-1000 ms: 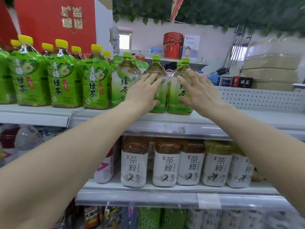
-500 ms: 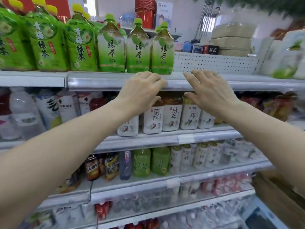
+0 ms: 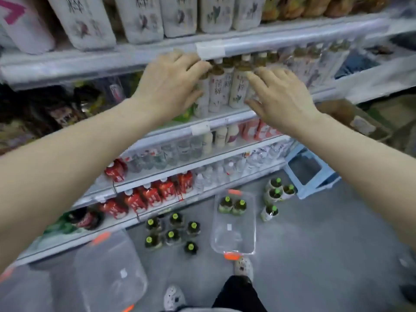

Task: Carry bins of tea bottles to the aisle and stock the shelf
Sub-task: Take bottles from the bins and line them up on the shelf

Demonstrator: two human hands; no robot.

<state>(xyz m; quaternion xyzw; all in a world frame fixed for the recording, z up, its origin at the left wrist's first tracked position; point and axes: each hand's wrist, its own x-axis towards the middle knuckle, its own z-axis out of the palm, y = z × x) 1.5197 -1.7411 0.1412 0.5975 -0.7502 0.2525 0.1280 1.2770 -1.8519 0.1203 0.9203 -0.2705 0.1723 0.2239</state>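
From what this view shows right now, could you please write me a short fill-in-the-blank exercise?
1. The clear bin by the foot holds ___ bottles.
2. The loose bottles stand on the ___.
3. The bin's handles are ___.
4. Both hands reach the white-labelled bottles, holding ___.

Missing: two; floor; orange; nothing

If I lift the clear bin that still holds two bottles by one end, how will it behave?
The clear bin looks thin-walled, so it may flex. Its two bottles stand at the far end, so that end is probably heavier, and they might tip or slide if it tilts.
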